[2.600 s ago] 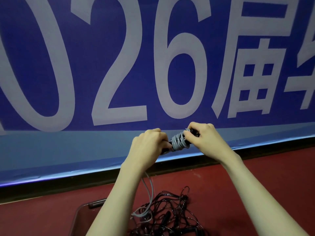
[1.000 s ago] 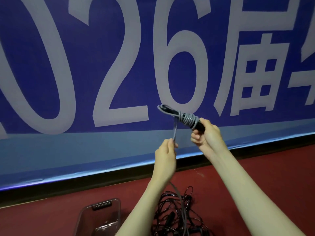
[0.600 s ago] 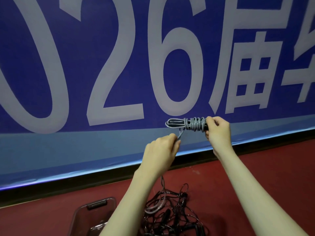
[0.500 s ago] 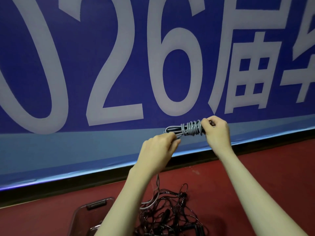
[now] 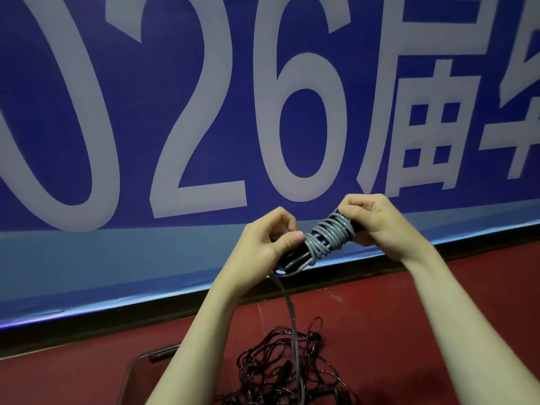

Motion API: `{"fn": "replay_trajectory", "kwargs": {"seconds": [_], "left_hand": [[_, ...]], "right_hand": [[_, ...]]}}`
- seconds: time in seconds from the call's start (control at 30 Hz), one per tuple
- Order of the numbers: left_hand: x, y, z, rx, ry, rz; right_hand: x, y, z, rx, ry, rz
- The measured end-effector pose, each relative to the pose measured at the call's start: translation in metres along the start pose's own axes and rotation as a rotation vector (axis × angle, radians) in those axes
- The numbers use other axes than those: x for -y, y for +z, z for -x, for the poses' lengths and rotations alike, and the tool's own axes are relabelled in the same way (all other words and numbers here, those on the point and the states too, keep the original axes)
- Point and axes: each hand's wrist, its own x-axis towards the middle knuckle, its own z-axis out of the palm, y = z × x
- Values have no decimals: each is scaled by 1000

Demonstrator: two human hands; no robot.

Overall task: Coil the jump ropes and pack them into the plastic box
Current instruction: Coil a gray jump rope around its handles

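Note:
I hold a grey jump rope (image 5: 328, 233) wound in tight turns around its black handles, raised in front of the banner. My left hand (image 5: 264, 244) grips the lower left end of the handles, thumb on top. My right hand (image 5: 377, 220) grips the upper right end. A loose grey strand (image 5: 292, 314) hangs from the left end down to the floor. Below lies a tangled pile of black jump ropes (image 5: 280, 366). The clear plastic box (image 5: 137, 372) sits at the bottom left, partly behind my left forearm.
A big blue banner (image 5: 204, 112) with large pale characters fills the background, its lower edge just above the floor. The floor (image 5: 409, 302) is dark red. A dark latch (image 5: 163, 353) shows on the box's far rim.
My left hand has gone from pinching the loose strand below the bundle to gripping the handles' left end. The bundle now tilts down to the left, with more turns on it.

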Motion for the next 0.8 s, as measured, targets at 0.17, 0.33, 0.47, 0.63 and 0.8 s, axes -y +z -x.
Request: {"fn": "replay_trajectory", "kwargs": {"seconds": [0.17, 0.33, 0.47, 0.63, 0.8], "left_hand": [[7, -8, 0, 22, -94, 364], [0, 0, -1, -195, -79, 524], [-3, 13, -5, -351, 3, 447], [3, 12, -4, -303, 57, 510], [3, 8, -6, -228, 24, 660]], "right_hand": [[2, 17, -3, 23, -6, -224], [0, 42, -10, -113, 34, -444], [-3, 54, -16, -268, 39, -550], [0, 56, -16, -430, -49, -443], [4, 61, -9, -498, -189, -210]]}}
